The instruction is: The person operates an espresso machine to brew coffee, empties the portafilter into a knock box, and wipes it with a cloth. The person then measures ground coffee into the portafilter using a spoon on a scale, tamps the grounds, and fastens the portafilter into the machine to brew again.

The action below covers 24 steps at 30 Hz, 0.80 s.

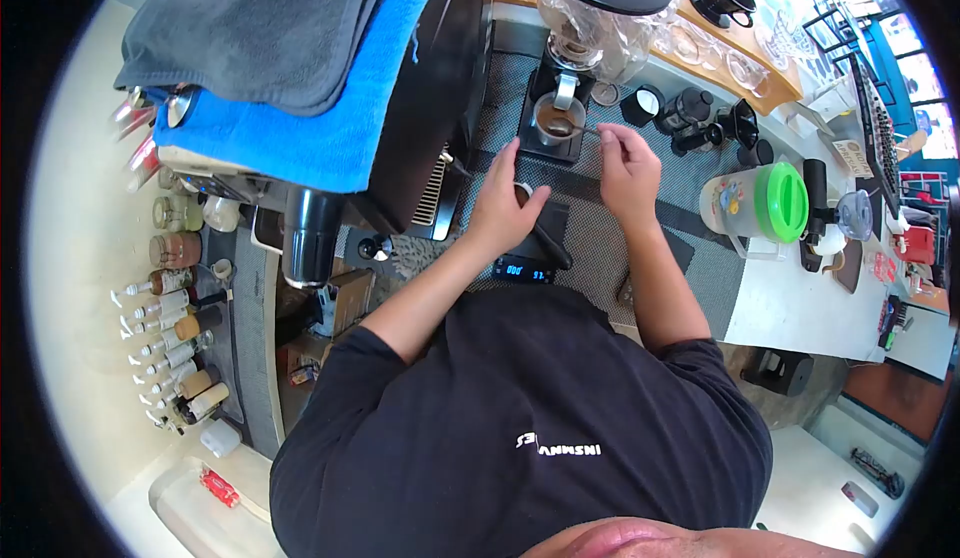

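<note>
Spoon (586, 130) pinched in right grip (632, 170), upper centre of frame; best kept level in cup (539, 128) against spills. Left grip (505, 208) wide; cup could be steadied.

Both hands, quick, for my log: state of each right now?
Left hand: open, beside the black-handled tool; contact unclear.
Right hand: closed, holding a spoon.

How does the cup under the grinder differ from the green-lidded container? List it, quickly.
The cup is open, showing brown contents; the container wears a green lid.
The cup is smaller; the container is clearly larger.
The cup has a spoon in it, held by the right hand; the container is apart from both hands.
Both are rounded vessels.
</note>
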Tool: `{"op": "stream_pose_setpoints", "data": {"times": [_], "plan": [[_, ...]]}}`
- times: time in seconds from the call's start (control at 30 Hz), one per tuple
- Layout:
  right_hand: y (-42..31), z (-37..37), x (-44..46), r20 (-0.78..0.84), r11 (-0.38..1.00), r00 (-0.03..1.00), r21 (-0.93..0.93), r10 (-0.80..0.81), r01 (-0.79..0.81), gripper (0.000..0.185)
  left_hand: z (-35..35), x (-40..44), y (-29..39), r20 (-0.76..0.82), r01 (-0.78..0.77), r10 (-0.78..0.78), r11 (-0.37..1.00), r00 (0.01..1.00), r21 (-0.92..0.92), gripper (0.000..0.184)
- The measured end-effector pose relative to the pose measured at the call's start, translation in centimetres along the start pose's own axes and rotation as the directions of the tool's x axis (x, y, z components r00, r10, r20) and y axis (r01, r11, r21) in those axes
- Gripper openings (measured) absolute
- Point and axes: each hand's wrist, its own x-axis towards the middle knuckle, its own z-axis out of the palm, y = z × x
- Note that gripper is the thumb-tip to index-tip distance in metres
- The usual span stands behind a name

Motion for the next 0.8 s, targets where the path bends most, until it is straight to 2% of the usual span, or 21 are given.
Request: {"op": "stream_pose_setpoints", "data": {"times": [0.03, 0.1, 0.13, 0.23, 0.37, 0.47, 0.57, 0.8], "plan": [[0.1, 0.0, 1.3, 0.063, 0.987, 0.989, -0.081, -0.136, 0.141, 0.015, 0.6, 1.3, 0.4, -0.019, -0.011, 0.011, 1.0, 1.0, 0.008, 0.096], [0.5, 0.0, 3.6, 0.218, 0.882, 0.9, -0.212, -0.377, 0.421, 0.015, 1.7, 3.9, 0.9, -0.058, -0.031, 0.032, 0.999, 0.998, 0.023, 0.102], [0.7, 0.3, 4.0, 0.301, 0.897, 0.912, -0.258, -0.279, 0.359, 0.015, 2.4, 5.1, 0.6, -0.093, -0.065, 0.07, 0.997, 0.993, 0.052, 0.104], [3.0, 1.4, 5.3, 0.408, 0.932, 0.889, -0.195, -0.207, 0.307, 0.015, 3.9, 7.6, -0.2, -0.102, -0.046, 0.052, 0.997, 0.993, 0.06, 0.102], [3.4, 1.4, 5.4, 0.301, 0.994, 0.953, -0.108, 0.043, -0.011, 0.021, 4.3, 8.3, -1.0, -0.098, -0.048, 0.051, 0.998, 0.994, 0.033, 0.099], [4.2, 1.2, 5.7, 0.258, 0.969, 0.934, -0.087, 0.247, -0.233, 0.023, 4.2, 8.1, -0.8, -0.084, -0.039, 0.041, 0.999, 0.996, 0.024, 0.098], [5.4, 1.1, 5.5, 0.254, 0.94, 0.91, 0.013, 0.326, -0.341, 0.023, 4.0, 8.2, -0.5, -0.069, -0.033, 0.034, 0.999, 0.997, 0.021, 0.097], [5.5, 0.5, 4.9, 0.208, 0.897, 0.904, 0.165, 0.374, -0.409, 0.023, 2.6, 6.1, -0.6, -0.034, -0.038, 0.038, 0.999, 0.999, 0.009, 0.087]]}}
